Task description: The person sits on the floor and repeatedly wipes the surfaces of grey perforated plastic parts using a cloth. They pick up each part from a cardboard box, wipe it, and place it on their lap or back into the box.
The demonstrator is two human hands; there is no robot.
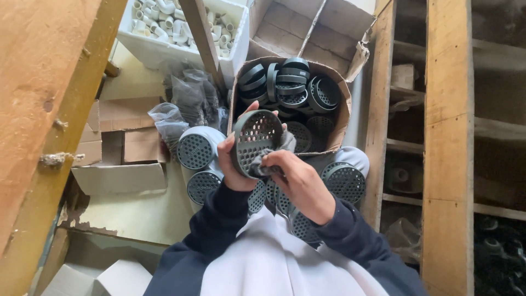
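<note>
My left hand (233, 159) grips a round dark grey perforated strainer cap (253, 134) by its rim, tilted so its holed face shows. My right hand (301, 183) presses a grey cloth (274, 153) against the cap's lower edge. Just beyond the hands stands an open cardboard box (342, 118) filled with several more dark strainer caps (293, 82). More perforated caps on light grey fittings (195, 148) lie in a pile around my lap, including one at the right (344, 181).
A white tub of small white pipe elbows (164, 24) sits at the back left, with plastic bags (189, 98) in front of it. A wooden plank (38, 109) runs along the left, wooden shelving (446, 148) along the right. Flattened cardboard (120, 148) lies on the floor.
</note>
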